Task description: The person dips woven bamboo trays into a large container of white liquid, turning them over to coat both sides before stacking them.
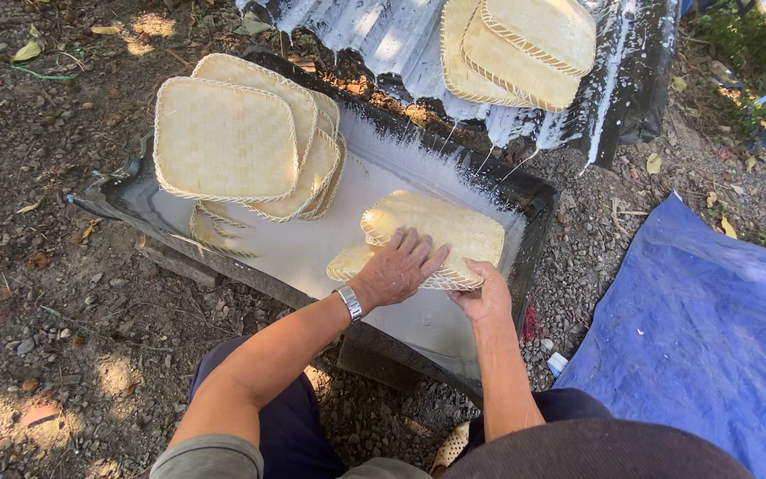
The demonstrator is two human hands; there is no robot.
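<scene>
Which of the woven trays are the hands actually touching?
The two stacked woven trays in the white liquid; left hand lies on top, right hand grips their near edge.

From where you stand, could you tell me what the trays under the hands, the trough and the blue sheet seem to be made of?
Tray under the left hand and right hand: pale woven strips, likely bamboo, matte, with a bound rim. Trough: dark, glossy when wet, probably metal or plastic; it holds a milky white liquid. Blue sheet: creased, looks like a plastic tarpaulin.
</scene>
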